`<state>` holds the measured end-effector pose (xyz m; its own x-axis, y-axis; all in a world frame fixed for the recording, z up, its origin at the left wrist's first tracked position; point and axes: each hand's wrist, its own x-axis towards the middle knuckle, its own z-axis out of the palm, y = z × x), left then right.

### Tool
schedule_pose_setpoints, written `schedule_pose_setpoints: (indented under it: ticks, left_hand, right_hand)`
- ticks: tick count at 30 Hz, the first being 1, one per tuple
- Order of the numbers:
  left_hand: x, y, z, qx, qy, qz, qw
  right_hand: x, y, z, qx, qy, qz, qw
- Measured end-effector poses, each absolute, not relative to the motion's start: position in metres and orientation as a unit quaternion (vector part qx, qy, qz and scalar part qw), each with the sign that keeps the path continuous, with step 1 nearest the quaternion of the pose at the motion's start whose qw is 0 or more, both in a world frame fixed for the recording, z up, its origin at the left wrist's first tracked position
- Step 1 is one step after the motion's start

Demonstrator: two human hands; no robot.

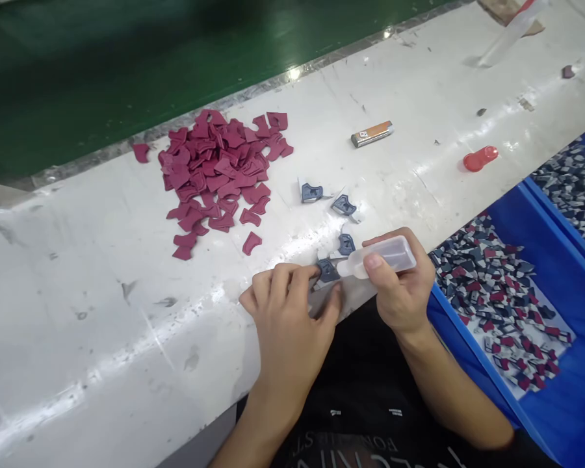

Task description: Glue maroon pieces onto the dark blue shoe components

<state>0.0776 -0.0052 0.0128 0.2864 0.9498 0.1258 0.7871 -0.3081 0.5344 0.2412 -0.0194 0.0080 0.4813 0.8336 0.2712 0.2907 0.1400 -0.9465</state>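
Observation:
My right hand (403,286) is wrapped round a translucent squeeze bottle (389,255), its nozzle tilted left and down against a dark blue-grey piece (327,270). My left hand (292,305) steadies that piece between thumb and index finger on the white table (127,325). Just behind lies another blue-grey piece (346,244). Two more, each on a pale backing, sit farther back: one (312,192) to the left and one (344,205) to the right. A heap of maroon pieces (224,162) lies left of them.
An orange lighter (372,134) and a red cap (480,158) lie farther back. At the far right stands another translucent bottle (511,34). Blue bins (560,286) holding many small mixed pieces are beside the table on the right. A green surface (127,58) borders the table's far edge.

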Motion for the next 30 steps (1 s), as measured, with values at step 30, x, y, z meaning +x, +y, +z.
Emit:
schedule_pose_setpoints:
  ticks: [30]
  left_hand:
    - [0.084,-0.007,0.011,0.764,0.57,0.249,0.17]
  right_hand:
    - [0.255,-0.025,0.017,-0.642,-0.523,0.153,0.54]
